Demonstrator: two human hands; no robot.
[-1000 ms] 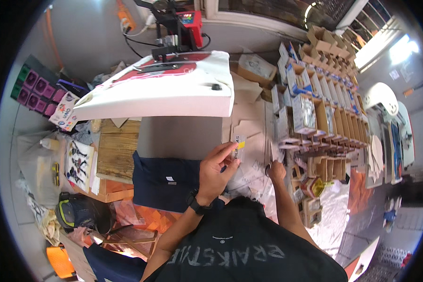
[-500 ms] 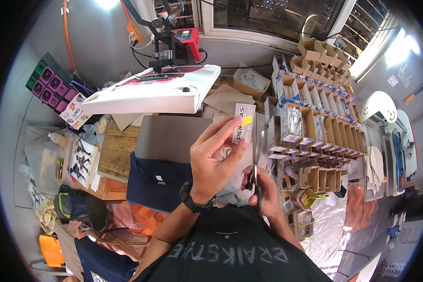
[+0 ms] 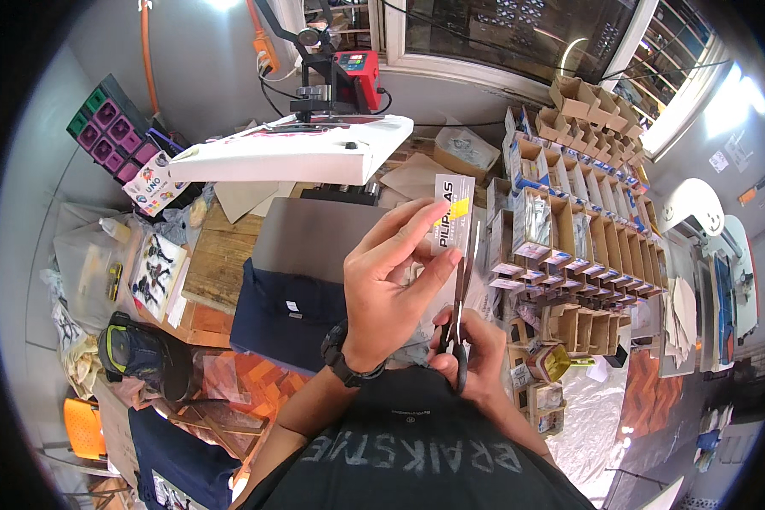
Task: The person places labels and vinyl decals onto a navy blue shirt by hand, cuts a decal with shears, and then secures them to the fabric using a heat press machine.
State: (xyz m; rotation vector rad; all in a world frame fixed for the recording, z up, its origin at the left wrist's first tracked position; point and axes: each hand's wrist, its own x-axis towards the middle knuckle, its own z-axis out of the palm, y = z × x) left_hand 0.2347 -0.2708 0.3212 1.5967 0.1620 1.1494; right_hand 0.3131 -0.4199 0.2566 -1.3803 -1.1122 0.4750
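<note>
My left hand (image 3: 395, 285) pinches a small clear sheet, a transfer film (image 3: 456, 191) with dark lettering and a yellow patch, between thumb and fingers. Below and to its right, my right hand (image 3: 476, 348) is closed round the black handles of a pair of scissors (image 3: 461, 289). The blades point away from me, slightly parted, beside the film's right edge. Whether they touch the film I cannot tell. Left of my left hand, a folded navy garment (image 3: 293, 331) with a small white label lies on the grey lower plate (image 3: 310, 234) of a heat press.
The press's white-covered upper plate (image 3: 272, 157) hangs raised beyond my hands, with a red control box (image 3: 359, 76) behind it. Cardboard compartment boxes (image 3: 603, 242) holding films stand stacked at the right. A wooden board (image 3: 221, 263) and a backpack (image 3: 140, 357) are at the left.
The scissors have come upright, their blades now alongside the film's right edge. My left hand still holds the film. The whole view has shifted slightly.
</note>
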